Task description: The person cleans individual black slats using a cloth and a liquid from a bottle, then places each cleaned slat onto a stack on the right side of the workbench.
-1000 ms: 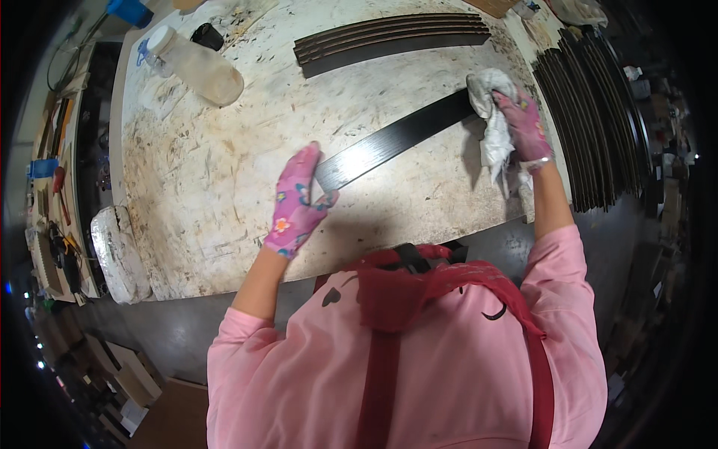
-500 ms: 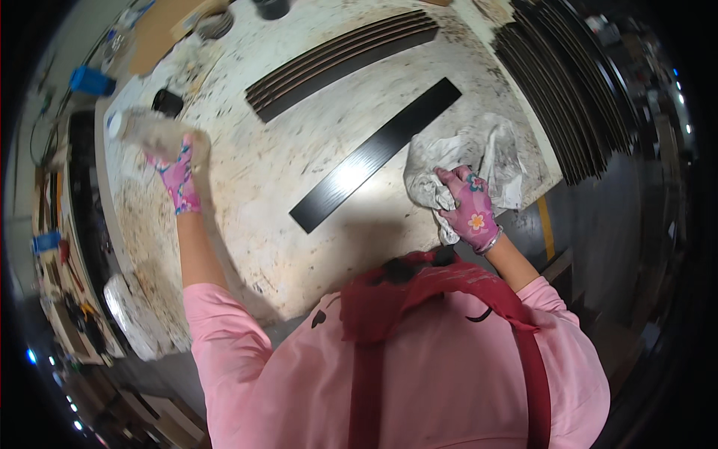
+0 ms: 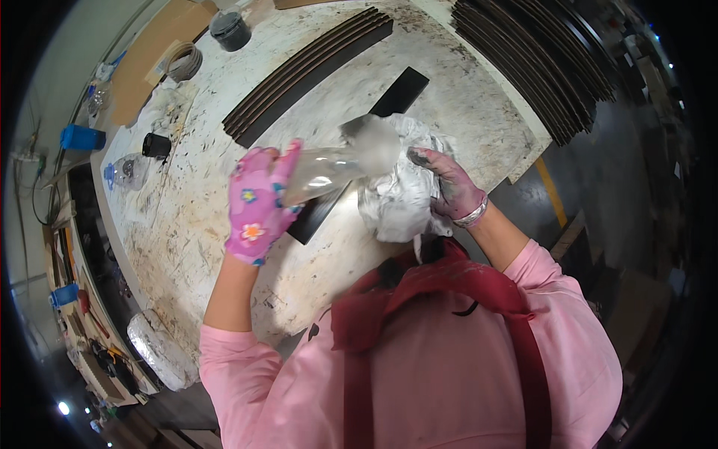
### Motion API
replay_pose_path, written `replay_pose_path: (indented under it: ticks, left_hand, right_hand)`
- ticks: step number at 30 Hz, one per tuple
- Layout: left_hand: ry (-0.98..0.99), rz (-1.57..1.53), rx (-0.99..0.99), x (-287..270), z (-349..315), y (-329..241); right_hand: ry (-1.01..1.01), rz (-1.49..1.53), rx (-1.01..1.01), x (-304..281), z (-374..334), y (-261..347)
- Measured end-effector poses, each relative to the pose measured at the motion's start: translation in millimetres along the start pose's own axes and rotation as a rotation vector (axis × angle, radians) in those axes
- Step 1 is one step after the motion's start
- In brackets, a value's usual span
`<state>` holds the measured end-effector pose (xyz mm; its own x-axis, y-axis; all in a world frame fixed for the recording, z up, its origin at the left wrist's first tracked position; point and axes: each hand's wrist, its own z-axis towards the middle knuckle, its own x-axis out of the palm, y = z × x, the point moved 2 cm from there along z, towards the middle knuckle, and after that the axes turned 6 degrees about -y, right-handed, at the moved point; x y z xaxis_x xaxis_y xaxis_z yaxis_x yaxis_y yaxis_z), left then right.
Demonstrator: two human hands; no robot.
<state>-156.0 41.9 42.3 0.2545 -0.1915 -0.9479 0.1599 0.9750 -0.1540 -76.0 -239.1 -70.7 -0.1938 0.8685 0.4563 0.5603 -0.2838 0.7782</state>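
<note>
My left hand (image 3: pixel 258 206), in a pink flowered glove, grips a clear plastic bottle (image 3: pixel 321 176). The bottle lies tilted on its side in the air, and its blurred right end meets the top of a crumpled white cloth (image 3: pixel 396 202). That cloth is bunched in my right hand (image 3: pixel 452 187), whose gloved thumb is stained dark. Below both, a flat black board (image 3: pixel 402 91) lies slantwise on the worktable (image 3: pixel 202 254); its middle is hidden behind the bottle and cloth.
Several dark boards (image 3: pixel 314 71) stand on edge at the back, and a larger stack (image 3: pixel 535 63) sits at the far right. On the left are a black cup (image 3: pixel 156 145), another clear bottle (image 3: pixel 131 172), a dark tub (image 3: pixel 229 31) and a blue container (image 3: pixel 82 138).
My left hand has brought the bottle from the far left to the middle, tipping it against the cloth. My right hand has lifted the cloth off the table and moved it left.
</note>
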Motion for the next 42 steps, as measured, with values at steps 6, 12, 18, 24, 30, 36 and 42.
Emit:
replay_pose_path:
  ticks: [6,12,18,24,30,36,42]
  left_hand:
    - [0.024,0.188,0.122,-21,9,-10]
    - [-0.012,0.329,0.214,-37,12,-12]
    - [0.07,0.19,0.128,-29,10,-8]
    - [0.121,-0.362,-0.207,28,-23,3]
    - [-0.49,-0.504,-0.499,22,-48,100]
    - [-0.865,-0.657,-0.685,46,-71,186]
    - [-0.818,-0.577,-0.744,52,-72,171]
  right_hand:
    - [0.359,-0.963,-0.867,-29,-16,16]
    - [0.303,-0.945,-0.814,-38,-14,6]
    - [0.05,0.325,0.35,0,-19,7]
    - [0.301,0.693,0.519,6,-17,-3]
    - [0.226,0.386,-0.106,-79,-6,83]
    - [-0.214,0.035,-0.424,-48,14,160]
    - [-0.147,-0.797,-0.499,33,45,121]
